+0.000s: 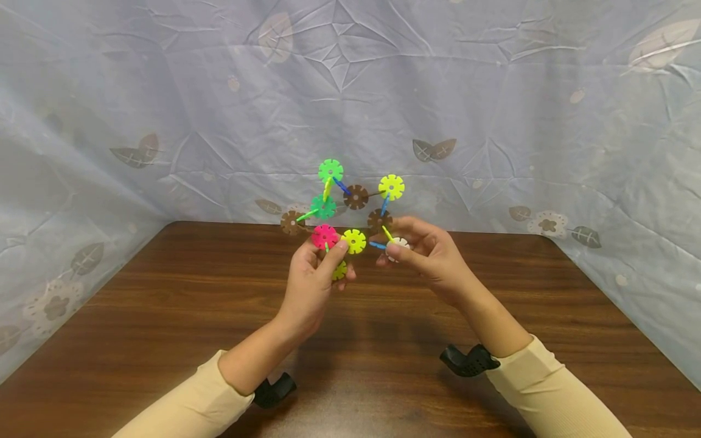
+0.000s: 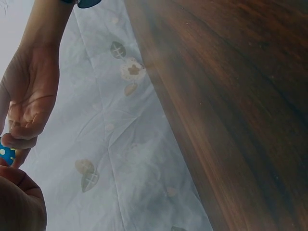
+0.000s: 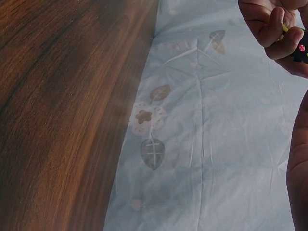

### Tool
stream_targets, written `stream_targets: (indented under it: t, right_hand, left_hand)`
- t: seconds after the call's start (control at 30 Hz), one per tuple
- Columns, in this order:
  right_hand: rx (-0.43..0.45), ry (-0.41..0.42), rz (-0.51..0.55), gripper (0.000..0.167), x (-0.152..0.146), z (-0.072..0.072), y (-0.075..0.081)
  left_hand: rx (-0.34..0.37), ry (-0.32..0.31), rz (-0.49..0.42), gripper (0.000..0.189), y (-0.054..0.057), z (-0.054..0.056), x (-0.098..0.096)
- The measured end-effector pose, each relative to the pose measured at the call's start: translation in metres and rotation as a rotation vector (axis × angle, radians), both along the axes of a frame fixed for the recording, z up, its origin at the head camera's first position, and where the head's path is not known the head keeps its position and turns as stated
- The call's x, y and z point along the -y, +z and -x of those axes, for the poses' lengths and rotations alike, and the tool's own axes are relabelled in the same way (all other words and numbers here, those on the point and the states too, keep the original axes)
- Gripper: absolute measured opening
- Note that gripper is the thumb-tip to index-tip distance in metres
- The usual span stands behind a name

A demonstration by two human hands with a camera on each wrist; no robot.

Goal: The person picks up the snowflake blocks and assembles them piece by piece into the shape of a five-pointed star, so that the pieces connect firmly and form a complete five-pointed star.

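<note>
Both hands hold up a loop of notched plastic snowflake discs above the table in the head view. My left hand (image 1: 308, 283) pinches the chain at its lower left, thumb on a yellow disc (image 1: 356, 242) beside a pink disc (image 1: 325, 237). Another yellow disc (image 1: 340, 270) lies against its fingers. With thumb and fingers, my right hand (image 1: 438, 261) grips a white disc (image 1: 400, 242) joined to a blue disc (image 1: 377, 245) seen edge-on. A small gap separates the blue disc from the left hand's yellow disc. Green (image 1: 331, 171), brown (image 1: 356, 197) and yellow discs form the upper part.
A dark wood table (image 1: 219, 304) lies beneath the hands. Pale leaf-patterned cloth (image 1: 339, 91) hangs behind it and along both sides. Black wrist mounts (image 1: 470, 360) sit under the forearms, near the cream sleeves (image 1: 547, 383).
</note>
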State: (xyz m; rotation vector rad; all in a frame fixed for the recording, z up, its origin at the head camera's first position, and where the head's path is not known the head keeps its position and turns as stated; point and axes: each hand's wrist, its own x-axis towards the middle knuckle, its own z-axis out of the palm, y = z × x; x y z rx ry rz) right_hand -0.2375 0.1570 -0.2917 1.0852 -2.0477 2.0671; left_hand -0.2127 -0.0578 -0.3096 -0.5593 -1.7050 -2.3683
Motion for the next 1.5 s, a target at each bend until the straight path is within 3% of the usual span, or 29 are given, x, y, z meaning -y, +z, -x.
stream_targets:
  t: [0.57, 1.2, 1.5]
  right_hand:
    - [-0.013, 0.006, -0.010, 0.030, 0.0009, -0.0001, -0.0024]
    - [0.016, 0.008, -0.043, 0.027, 0.0001, -0.0008, -0.0030]
    - [0.000, 0.024, -0.060, 0.027, -0.0013, -0.0019, -0.0025]
  left_hand:
    - [0.015, 0.002, 0.056, 0.005, -0.0001, -0.0021, 0.0011]
    - [0.061, 0.023, 0.065, 0.006, -0.0017, 0.0019, 0.0027]
    - [0.066, 0.005, 0.035, 0.009, 0.0006, 0.0020, 0.0026]
